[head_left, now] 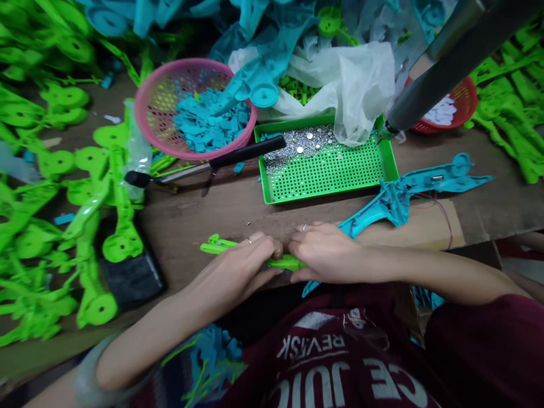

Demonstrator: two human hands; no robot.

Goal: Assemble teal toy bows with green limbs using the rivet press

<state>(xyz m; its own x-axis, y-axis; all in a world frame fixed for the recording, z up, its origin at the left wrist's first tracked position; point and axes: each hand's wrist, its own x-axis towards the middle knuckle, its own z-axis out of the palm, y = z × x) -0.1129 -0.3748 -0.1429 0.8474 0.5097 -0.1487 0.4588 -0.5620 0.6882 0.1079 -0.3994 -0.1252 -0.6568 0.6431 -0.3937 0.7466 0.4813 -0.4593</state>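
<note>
My left hand (pixel 242 266) and my right hand (pixel 325 252) meet at the near edge of the brown table (pixel 221 209), both closed on a long green plastic part (pixel 216 246) that lies across the edge. Its left end sticks out past my left fingers; the middle is hidden under my hands. A blue plastic part (pixel 408 192) with thin red wires lies just right of my right hand, and its lower end passes under that hand.
A green perforated tray (pixel 331 170) holds small silver pieces. Behind it sit a pink basket (pixel 170 96) of blue bits, a clear bag (pixel 352 79) and a red basket (pixel 463 102). A black-handled tool (pixel 238 156) lies left of the tray. Green parts (pixel 63 187) pile at left and right.
</note>
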